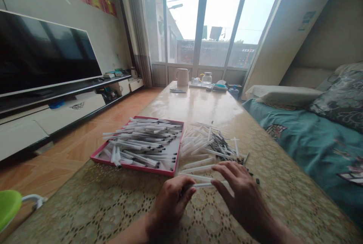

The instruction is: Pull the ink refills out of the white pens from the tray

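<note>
My left hand (172,198) is closed, pinching one end of a white pen barrel (203,185) between thumb and fingers. At its other end, my right hand (241,189) has thumb and fingers apart, the thumb tip close to the barrel; whether they touch I cannot tell. A few loose white barrels (198,168) lie just beyond both hands. Behind them is a heap of translucent white tubes (195,142), with thin dark pen refills (222,145) to its right. Small black pieces (257,181) lie beside my right hand, partly hidden by it.
A shallow pink-rimmed box (133,166) full of white pens (144,134) sits left of the heap. At the table's far end stand a beige jug (182,77), a glass pot (207,79) and a tissue pack (220,86). A teal-covered couch (286,142) runs along the right.
</note>
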`<state>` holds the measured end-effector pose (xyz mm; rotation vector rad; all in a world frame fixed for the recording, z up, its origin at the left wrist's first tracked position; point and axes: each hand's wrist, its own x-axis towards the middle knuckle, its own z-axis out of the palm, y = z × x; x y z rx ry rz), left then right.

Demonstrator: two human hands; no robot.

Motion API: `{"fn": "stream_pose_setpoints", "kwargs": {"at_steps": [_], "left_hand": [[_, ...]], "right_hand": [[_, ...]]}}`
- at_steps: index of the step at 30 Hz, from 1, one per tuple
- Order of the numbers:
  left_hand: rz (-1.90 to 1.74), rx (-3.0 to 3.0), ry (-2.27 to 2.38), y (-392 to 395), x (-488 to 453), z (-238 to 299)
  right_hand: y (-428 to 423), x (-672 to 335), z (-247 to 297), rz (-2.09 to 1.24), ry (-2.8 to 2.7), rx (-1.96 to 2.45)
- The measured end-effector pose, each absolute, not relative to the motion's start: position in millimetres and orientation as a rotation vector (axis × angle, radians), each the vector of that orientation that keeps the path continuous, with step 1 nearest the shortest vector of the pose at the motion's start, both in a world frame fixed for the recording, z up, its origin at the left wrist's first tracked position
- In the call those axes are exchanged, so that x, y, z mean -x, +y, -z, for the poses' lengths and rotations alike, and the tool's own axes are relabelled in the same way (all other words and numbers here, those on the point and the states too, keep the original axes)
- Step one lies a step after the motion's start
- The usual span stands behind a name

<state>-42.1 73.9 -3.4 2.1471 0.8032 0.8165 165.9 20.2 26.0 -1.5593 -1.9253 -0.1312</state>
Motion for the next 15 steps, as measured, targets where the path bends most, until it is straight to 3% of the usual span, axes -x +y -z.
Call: {"fn": "stream_pose_setpoints", "kwargs": {"at_steps": [4,10,15], "left_hand": [[-0.772,-2.500,0.745,73.9,41.1,6.5],[-0.540,-3.001,0.669,74.1,44.8,-3.2],[-0.406,-2.950,0.645,67.9,44.6,-6.5]], "right_hand": [[17.2,-150.3,-8.7,-0.008,-2.396,1.527],[17.7,-150.9,8.8,-0.360,-2.366,1.504],[15.1,-151.8,8.4,-0.232,-2.510,1.490]]}}
